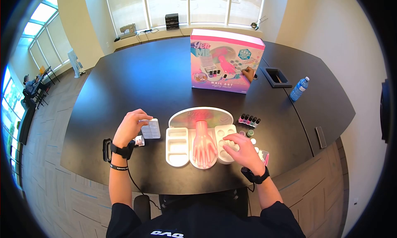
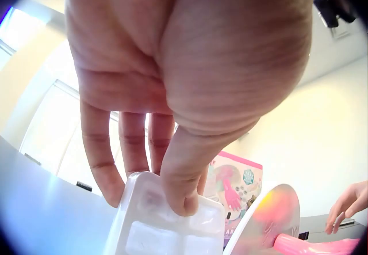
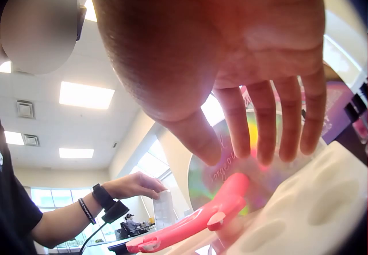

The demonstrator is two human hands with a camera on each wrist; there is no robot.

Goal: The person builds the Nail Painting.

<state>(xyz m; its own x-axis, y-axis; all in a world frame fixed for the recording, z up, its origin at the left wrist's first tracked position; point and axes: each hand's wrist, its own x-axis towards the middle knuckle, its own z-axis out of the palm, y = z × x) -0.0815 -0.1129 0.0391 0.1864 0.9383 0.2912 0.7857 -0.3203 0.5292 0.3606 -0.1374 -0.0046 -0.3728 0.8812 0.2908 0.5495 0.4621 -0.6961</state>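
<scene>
From my remote seat, I have the left hand point(image 1: 130, 128) pinching the white compartment case point(image 1: 151, 129) by its top end, thumb on the front face, the case upright to the left of the white three-section tray point(image 1: 177, 139). My right hand point(image 1: 244, 149) holds nothing; its fingers are extended and spaced apart above the round-welled tray point(image 1: 220, 133), though I can't tell if they touch it. Between the two trays, the pink model hand point(image 1: 202, 143) lies on the table point(image 1: 103, 93), in front of the mirror-like panel point(image 1: 182, 120)
</scene>
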